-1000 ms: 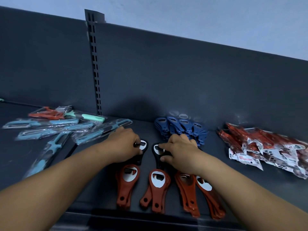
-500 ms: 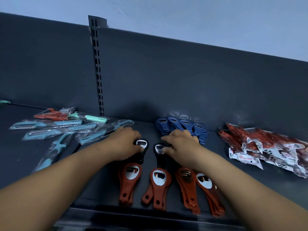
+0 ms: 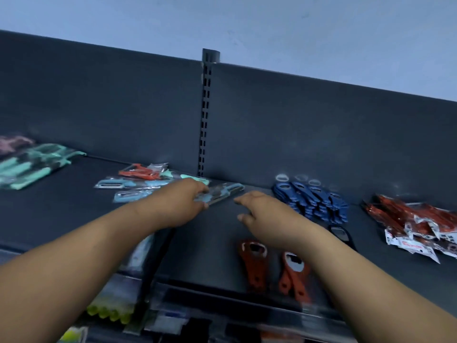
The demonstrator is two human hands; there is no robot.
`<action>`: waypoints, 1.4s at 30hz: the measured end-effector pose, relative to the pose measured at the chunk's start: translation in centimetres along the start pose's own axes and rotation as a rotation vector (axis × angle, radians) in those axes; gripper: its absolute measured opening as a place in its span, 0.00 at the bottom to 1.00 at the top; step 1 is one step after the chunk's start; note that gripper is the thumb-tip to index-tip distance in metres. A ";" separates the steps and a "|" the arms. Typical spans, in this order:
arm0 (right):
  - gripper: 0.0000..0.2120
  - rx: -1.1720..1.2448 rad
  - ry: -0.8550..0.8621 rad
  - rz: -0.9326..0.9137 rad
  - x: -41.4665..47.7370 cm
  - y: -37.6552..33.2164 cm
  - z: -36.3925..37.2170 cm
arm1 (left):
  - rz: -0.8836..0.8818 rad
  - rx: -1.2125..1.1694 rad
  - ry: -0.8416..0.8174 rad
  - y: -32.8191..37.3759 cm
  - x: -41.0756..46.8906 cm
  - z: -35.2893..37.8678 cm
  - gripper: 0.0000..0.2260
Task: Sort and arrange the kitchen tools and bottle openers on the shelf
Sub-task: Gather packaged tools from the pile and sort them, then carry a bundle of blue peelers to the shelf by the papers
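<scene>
On the dark shelf (image 3: 74, 214) my left hand (image 3: 181, 205) holds one end of a light-blue peeler in clear wrap (image 3: 222, 193), near the back wall. My right hand (image 3: 263, 212) hovers just right of it with fingers spread, holding nothing. More wrapped light-blue peelers (image 3: 123, 188) and a red peeler (image 3: 138, 173) lie left of my left hand. Two stacks of red bottle openers (image 3: 254, 264) lie at the front edge under my right forearm. A black opener (image 3: 340, 231) shows partly behind that forearm. Several blue openers (image 3: 311, 199) stand stacked at the back.
Red packaged tools (image 3: 415, 225) are heaped at the right. Teal-handled tools (image 3: 32, 164) lie at the far left. A slotted upright (image 3: 206, 115) splits the back panel. Below the shelf edge sit yellow-green items (image 3: 111, 311), blurred.
Both hands have left the two black openers and moved left and back. My left hand now holds a wrapped blue peeler. The view has swung to the left.
</scene>
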State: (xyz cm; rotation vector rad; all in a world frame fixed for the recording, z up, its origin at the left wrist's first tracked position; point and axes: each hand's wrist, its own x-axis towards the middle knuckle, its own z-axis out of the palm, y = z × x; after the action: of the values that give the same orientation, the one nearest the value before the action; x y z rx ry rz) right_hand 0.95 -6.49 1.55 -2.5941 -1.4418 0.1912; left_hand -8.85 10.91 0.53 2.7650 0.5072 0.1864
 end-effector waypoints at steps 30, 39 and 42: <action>0.03 0.664 0.530 0.685 7.8 -12.0 5.3 | 0.108 -0.051 0.028 -18.1 -2.5 -5.2 0.16; 0.30 0.451 0.293 0.881 13.8 -8.5 4.9 | 0.040 0.089 -0.148 -18.4 2.0 -3.3 0.33; 0.24 0.450 0.264 0.897 13.8 -8.2 5.4 | 0.068 0.180 -0.144 -18.4 2.6 -2.6 0.33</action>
State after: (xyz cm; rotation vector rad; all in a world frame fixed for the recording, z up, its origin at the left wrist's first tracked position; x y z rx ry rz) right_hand 0.34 10.02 -2.49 -2.5358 -0.0601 0.2284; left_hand -12.90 28.91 -3.04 2.9447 0.4119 -0.0455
